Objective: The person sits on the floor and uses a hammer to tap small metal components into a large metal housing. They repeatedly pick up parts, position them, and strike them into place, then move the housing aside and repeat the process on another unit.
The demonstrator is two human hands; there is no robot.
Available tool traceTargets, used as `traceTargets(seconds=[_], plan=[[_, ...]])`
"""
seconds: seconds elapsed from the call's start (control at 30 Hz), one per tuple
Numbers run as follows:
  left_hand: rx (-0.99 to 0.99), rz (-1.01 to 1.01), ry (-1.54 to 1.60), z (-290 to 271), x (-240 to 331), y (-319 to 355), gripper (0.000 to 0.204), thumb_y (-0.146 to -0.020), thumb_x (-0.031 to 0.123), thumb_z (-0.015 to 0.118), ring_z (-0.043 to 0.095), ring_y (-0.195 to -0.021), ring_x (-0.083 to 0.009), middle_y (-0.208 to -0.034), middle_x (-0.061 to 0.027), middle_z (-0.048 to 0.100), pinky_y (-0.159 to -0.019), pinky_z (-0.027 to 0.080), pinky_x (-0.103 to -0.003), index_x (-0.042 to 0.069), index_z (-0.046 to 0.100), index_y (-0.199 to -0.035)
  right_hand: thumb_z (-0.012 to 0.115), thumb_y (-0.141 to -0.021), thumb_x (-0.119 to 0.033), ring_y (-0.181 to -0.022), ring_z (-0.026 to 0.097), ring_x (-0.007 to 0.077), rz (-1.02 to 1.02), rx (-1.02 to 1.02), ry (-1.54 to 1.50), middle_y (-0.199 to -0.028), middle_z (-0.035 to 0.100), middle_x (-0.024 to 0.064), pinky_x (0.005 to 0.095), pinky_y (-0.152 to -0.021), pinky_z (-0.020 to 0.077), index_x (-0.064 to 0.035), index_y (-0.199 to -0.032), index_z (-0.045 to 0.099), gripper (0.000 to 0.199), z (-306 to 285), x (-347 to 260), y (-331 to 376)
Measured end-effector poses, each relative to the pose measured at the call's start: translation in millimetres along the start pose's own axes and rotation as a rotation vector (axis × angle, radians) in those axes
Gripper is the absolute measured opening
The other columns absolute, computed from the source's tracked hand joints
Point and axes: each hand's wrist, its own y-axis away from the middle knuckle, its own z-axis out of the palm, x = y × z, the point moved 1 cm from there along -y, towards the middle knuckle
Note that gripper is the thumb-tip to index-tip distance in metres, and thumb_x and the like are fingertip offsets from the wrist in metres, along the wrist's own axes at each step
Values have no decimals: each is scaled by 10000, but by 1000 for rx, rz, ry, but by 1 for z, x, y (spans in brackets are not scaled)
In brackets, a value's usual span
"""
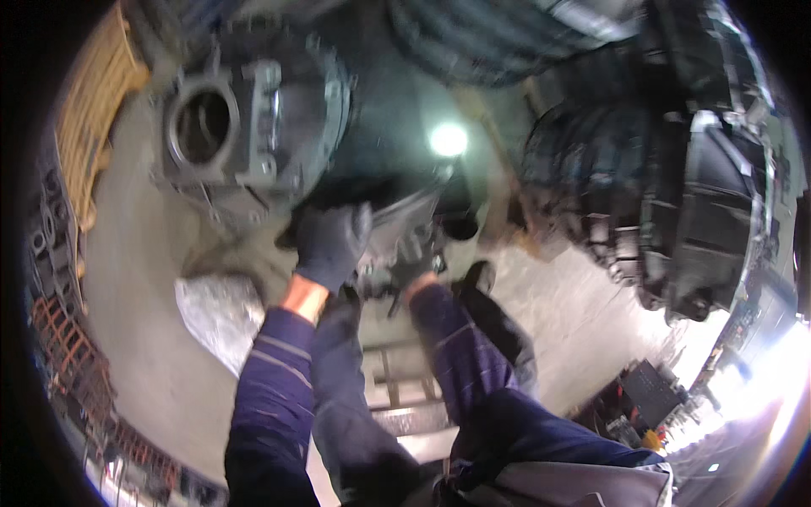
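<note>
My left hand [331, 245], in a dark glove, presses against a grey metal part [399, 226] under a large dark machine housing. My right hand [416, 266], also gloved, grips the same part from the right side; its fingers are mostly hidden behind the part. Both forearms wear dark blue striped sleeves and rise from the lower edge. A round grey cast housing with a wide circular opening [203, 127] sits to the upper left of my hands.
A bright work lamp [448, 139] glares just above the hands. A big black ribbed machine assembly [676, 169] fills the right side. Dusty concrete floor [135, 296] lies at left, with a yellow slatted pallet [93, 101] and a metal frame [397, 380] below my arms.
</note>
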Motion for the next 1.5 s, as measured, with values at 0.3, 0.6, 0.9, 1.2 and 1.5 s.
traceTargets(seconds=[0.3, 0.6, 0.9, 1.2, 1.5], plan=[[241, 268, 57, -83, 158, 102, 261, -973, 286, 636, 687, -807, -422, -925, -213, 721, -756, 559, -499, 61, 766, -996, 815, -847, -35, -869, 674, 191, 40, 197, -599, -990, 660, 31, 333, -683, 572, -127, -1237, 599, 456, -23, -70, 215], [-252, 256, 235, -138, 319, 171, 477, -1009, 403, 600, 648, -670, -447, -743, -231, 655, -580, 495, -526, 66, 650, -676, 504, -1021, -519, -714, 636, 239, -59, 370, -987, -849, 683, 27, 403, -590, 527, -180, -1049, 673, 380, -91, -135, 421], [-329, 569, 223, -131, 506, 214, 418, -998, 399, 618, 643, -633, -402, -698, -201, 635, -554, 475, -495, 66, 688, -755, 598, -979, -168, -602, 580, 170, -418, 374, -948, -781, 597, -19, 331, -455, 459, -209, -982, 638, 58, -207, -147, 528], [-432, 531, 387, -70, 641, 246, 388, -1015, 425, 595, 690, -666, -395, -757, -210, 685, -611, 534, -477, 83, 776, -988, 537, -1031, -241, -1078, 667, 259, -764, 353, -1016, -1241, 654, 99, 446, -911, 594, -59, -1373, 591, 390, -342, -174, 608], [-567, 532, 448, -47, 737, 224, 446, -1022, 477, 572, 691, -660, -383, -752, -205, 686, -586, 512, -464, 94, 780, -930, 653, -999, -263, -1117, 663, 264, -778, 499, -878, -1283, 647, 115, 437, -954, 587, -27, -1403, 565, 476, -409, -256, 653]])
